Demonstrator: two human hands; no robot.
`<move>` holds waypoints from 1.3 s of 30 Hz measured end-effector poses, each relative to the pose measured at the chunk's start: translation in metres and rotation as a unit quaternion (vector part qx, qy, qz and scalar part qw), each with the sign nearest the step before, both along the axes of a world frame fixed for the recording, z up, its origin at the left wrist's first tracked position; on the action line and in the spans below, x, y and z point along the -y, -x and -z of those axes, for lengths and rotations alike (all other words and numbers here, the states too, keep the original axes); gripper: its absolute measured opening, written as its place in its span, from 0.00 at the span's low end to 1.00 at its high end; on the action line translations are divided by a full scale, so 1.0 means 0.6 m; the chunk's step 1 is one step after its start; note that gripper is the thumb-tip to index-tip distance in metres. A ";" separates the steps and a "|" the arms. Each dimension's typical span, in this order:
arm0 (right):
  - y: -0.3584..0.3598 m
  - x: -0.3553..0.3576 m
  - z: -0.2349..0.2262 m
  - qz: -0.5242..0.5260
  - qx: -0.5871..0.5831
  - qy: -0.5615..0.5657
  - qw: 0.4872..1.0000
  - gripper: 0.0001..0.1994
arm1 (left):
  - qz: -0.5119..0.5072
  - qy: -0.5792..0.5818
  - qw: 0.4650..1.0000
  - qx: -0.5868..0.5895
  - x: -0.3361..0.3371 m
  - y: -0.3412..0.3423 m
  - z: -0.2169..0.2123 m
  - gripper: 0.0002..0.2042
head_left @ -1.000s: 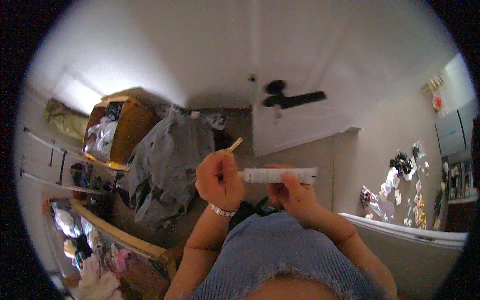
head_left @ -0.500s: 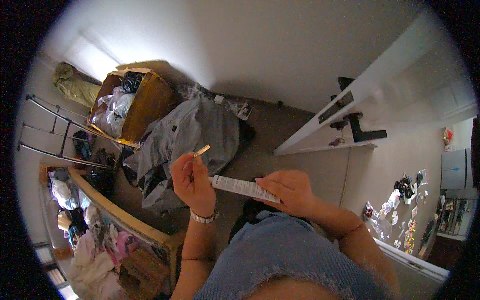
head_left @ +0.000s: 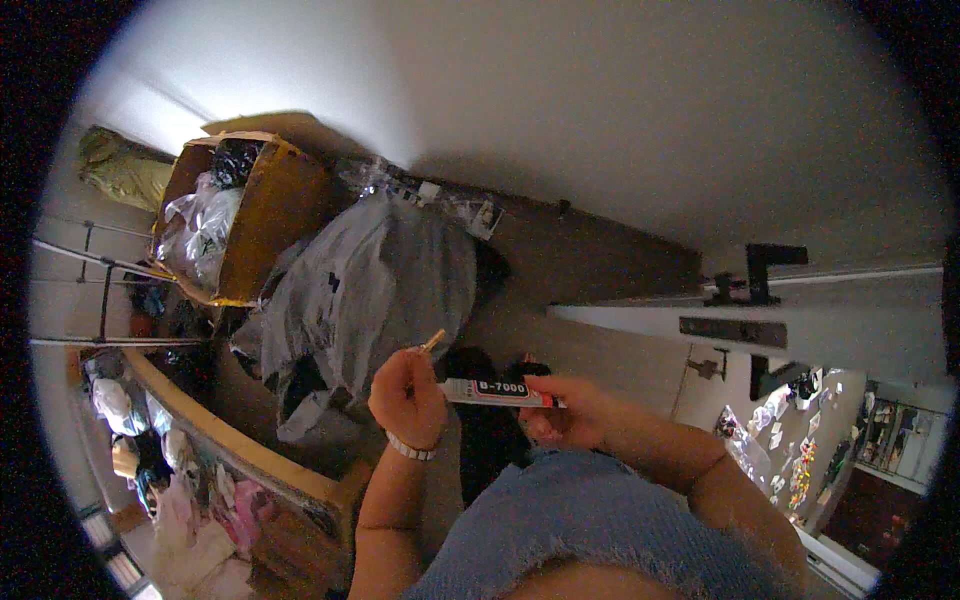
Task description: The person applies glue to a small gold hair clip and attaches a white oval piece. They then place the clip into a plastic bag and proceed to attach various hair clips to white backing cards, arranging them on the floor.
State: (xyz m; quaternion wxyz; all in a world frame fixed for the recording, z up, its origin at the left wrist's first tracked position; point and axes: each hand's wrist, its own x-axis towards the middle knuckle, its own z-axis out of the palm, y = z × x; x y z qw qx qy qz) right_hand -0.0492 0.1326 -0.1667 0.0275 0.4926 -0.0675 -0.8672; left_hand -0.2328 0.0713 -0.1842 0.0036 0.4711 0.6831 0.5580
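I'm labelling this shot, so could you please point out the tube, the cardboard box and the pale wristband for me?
Tube [head_left: 498, 391]: head view, middle of its printed body.
Cardboard box [head_left: 285, 202]: head view, its brown side wall.
Pale wristband [head_left: 410, 450]: head view, middle of its visible band.

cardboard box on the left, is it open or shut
Open: the cardboard box has its mouth uncovered, and plastic bags show inside it.

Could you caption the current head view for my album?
Left grip pinching a small golden strip, right grip holding a slim black and white tube, with crumpled grey sheeting beyond.
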 end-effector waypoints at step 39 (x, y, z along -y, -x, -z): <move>0.215 -0.086 -0.098 0.207 0.272 -0.763 0.549 0.15 | 0.399 0.030 0.733 0.551 -0.224 0.058 -0.169 0.06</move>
